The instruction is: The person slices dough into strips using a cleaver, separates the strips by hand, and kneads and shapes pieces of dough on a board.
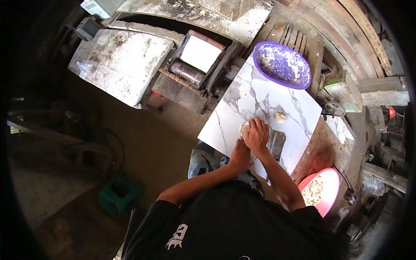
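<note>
My hands are together over the marble-patterned board (227, 106). The fingers of my right hand (257, 133) curl over a small pale, rounded piece (245, 128), partly hidden and too small to name surely. My left hand (240, 152) is closed just below, against the right hand; what its fingers hold is hidden. A round lump of dough (280, 117) lies on the board a short way beyond my right hand. Beside my right wrist is a grey rectangular slab (276, 144), flat on the board.
A purple basin (256, 65) smeared with dough stands at the board's far end. At lower right is a pink basin (334, 190) with pale shredded pieces. A roller machine (186, 74) and a white-dusted table (125, 60) stand to the left. A green plastic stool (117, 210) is on the floor.
</note>
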Tool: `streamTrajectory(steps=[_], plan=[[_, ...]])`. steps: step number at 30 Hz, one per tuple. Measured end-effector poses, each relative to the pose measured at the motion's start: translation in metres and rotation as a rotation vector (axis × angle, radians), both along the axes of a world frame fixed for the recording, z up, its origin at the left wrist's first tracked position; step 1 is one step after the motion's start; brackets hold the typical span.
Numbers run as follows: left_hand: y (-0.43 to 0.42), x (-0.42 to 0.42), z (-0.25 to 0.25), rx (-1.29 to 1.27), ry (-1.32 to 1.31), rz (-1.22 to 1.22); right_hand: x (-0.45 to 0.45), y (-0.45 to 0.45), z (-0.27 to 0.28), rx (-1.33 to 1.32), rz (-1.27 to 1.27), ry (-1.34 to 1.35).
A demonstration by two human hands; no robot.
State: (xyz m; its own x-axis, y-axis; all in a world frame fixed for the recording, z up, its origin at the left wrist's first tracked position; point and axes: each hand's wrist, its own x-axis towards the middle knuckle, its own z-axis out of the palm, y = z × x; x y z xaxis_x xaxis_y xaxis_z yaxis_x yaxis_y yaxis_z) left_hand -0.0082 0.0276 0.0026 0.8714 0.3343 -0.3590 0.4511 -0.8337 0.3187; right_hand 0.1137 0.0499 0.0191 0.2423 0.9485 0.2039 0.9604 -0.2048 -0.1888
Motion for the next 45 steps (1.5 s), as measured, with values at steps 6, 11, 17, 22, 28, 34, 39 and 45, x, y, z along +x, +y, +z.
streamTrajectory(steps=[6, 11, 17, 22, 28, 34, 39, 45], plan=[[0.008, 0.004, 0.015, 0.089, 0.054, -0.075, 0.022, 0.019, -0.016, 0.109, 0.09, 0.045], [0.003, -0.005, 0.006, 0.104, 0.047, -0.119, 0.035, 0.034, -0.019, 0.008, 0.045, 0.2], [0.01, -0.027, -0.002, 0.02, -0.021, -0.123, 0.042, 0.052, -0.02, -0.193, -0.111, 0.317], [0.04, -0.048, -0.003, -0.186, -0.167, -0.153, 0.014, 0.007, -0.008, 0.096, 0.04, 0.037], [0.054, -0.071, -0.006, -0.155, -0.201, -0.105, -0.012, -0.021, 0.006, 0.052, -0.024, 0.033], [0.043, -0.064, 0.011, -0.255, -0.095, -0.132, 0.02, 0.032, -0.019, -0.037, -0.03, 0.133], [0.032, -0.061, 0.008, -0.295, -0.158, -0.181, 0.009, 0.026, -0.018, 0.076, -0.026, 0.144], [0.052, -0.066, 0.055, -0.589, 0.09, -0.063, -0.008, -0.002, 0.01, 0.038, 0.063, 0.144]])
